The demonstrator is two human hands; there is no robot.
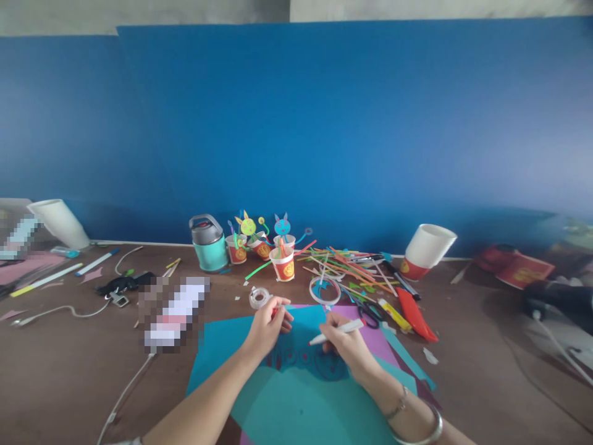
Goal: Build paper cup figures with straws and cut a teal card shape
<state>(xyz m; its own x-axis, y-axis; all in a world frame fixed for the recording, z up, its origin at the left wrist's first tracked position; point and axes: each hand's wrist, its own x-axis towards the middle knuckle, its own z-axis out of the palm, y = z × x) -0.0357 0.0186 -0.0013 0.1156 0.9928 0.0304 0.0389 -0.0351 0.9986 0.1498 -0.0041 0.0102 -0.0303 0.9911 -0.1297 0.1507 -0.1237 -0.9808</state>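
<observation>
My right hand [347,343] grips a white marker [337,332] with a red tip, its point just above or on the blue paper [222,346]. My left hand [269,324] is curled at the upper part of this sheet. A small red piece [275,311] that looks like a marker cap shows between its thumb and fingers, mostly hidden. Between the hands and a little below lie drawn shapes [304,356]: round outlines with marks inside and narrow pointed ones. Purple paper [377,340] sticks out from under the blue sheet.
Behind the paper are a tape roll [259,298], paper cups [282,267] with paper animal heads, and a teal container [210,253]. Rightward lie a tape ring [324,290], coloured sticks [352,266], scissors [369,312], a yellow tube [393,315] and stacked cups [427,250]. A blurred-out phone [176,312] is at left.
</observation>
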